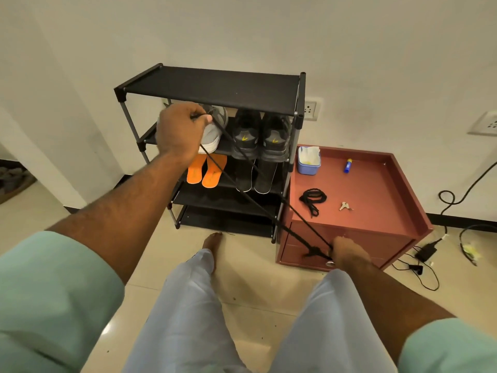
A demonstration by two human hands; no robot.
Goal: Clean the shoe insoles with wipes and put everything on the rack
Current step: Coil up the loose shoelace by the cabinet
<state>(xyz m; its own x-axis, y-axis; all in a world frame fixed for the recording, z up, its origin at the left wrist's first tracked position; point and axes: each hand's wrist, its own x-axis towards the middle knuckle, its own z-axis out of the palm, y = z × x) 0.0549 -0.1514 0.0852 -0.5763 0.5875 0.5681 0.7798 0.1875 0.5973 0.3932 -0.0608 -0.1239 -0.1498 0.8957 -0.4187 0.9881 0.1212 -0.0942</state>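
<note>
Black lace (265, 181) taut between our left hand (180, 130), pinching one end, and right hand (347, 253), gripping the other. Risk: it snags the rack (215, 84), toppling shoes (259, 134).

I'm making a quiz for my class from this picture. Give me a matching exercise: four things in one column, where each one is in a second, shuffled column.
Things:
1. orange insoles
2. coiled black lace
3. stretched black lace
4. dark sneakers

Places:
A. lying on the red cabinet
B. second shelf of the rack
C. held between the left hand and the right hand
D. third shelf of the rack

Pairs: 1-D, 2-A, 3-C, 4-B
</note>
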